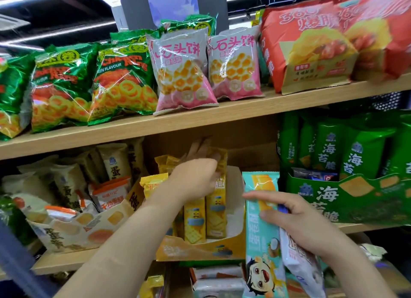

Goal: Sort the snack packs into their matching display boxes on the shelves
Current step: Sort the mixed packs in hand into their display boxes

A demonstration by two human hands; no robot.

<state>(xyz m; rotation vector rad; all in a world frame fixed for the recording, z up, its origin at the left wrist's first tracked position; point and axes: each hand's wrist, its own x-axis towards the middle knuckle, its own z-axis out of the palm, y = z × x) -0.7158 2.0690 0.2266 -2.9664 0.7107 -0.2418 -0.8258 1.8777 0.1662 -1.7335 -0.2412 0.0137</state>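
**Mid-sort: yellow pack going in, two packs not yet placed**

Landmark: yellow display box [200,251], middle of the lower shelf [66,260].

- Far up-left of it, on the upper shelf [155,124]: green ring-snack bags [66,84] in a row. They look sorted.
- Just left of it: cream display box [84,231], full of cream packs, with a few orange-topped packs [109,193] at the front. Can't tell if those are matches or strays.
- Straight above it: two pink-and-white bags [182,70], upright.
- Inside it: yellow cracker packs [215,213] standing upright. The right part of the box is bare. The left hand [193,182] reaches in over the front wall, fingers curled round the top of one yellow pack. My read: it is seating or straightening that pack, which is in the correct box.
- Just right of it, in front of the shelf edge: the right hand [295,222] grips a teal pack [262,219] and a white pack [300,260] together, thumb across the teal one. Neither matches the yellow box.
- Further right: green display box [355,197] stocked with green seaweed packs. Red chip bags [311,52] sit above it.
- Below it: more loose packs, blurred.

Status: roughly midway, as a guess. The teal and white packs need homes, and no matching box is in view. The cream box's mixed front may need a check.
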